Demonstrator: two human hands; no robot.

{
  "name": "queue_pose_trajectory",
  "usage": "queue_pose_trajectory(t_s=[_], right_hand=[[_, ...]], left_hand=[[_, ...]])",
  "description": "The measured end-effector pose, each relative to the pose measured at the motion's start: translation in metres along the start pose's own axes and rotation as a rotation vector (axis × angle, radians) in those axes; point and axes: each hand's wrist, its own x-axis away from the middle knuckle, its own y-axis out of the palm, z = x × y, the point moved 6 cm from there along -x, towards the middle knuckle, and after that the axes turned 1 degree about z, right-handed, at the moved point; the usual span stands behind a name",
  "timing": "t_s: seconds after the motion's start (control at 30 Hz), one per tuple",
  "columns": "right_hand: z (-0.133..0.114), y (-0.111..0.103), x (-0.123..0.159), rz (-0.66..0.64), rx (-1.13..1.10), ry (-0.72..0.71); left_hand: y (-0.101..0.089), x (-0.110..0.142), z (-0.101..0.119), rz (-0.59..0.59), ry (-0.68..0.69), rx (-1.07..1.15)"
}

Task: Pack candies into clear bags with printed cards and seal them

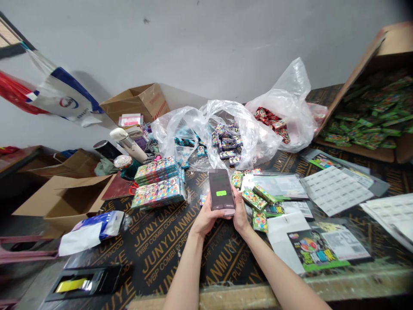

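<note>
A smartphone is held upright in both hands over the middle of the table, its dark screen facing me with a green box on it. My left hand grips its left edge and lower corner, the thumb lying across the bottom. Closed on the phone's right edge is my right hand. Just right of that hand lie several small green candy boxes. Stacked, wrapped packs of colourful boxes stand to the left of the phone.
Behind the phone, clear plastic bags hold purple boxes, blue boxes and red packets. A big carton of green packs leans at right. Label sheets and printed packaging lie nearby. Open cartons and a tissue pack are left.
</note>
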Motion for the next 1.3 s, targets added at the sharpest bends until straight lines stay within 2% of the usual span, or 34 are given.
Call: queue_pose_trajectory(t_s=[0.3, 1.3], right_hand=[[-0.0006, -0.0006, 0.0004, -0.005, 0.015, -0.007], [-0.0018, 0.0002, 0.0001, 0.011, 0.024, -0.012]], left_hand=[[0.0008, 0.0001, 0.0014, -0.006, 0.040, 0.005], [0.0010, 0.0004, 0.0010, -0.004, 0.015, 0.007]])
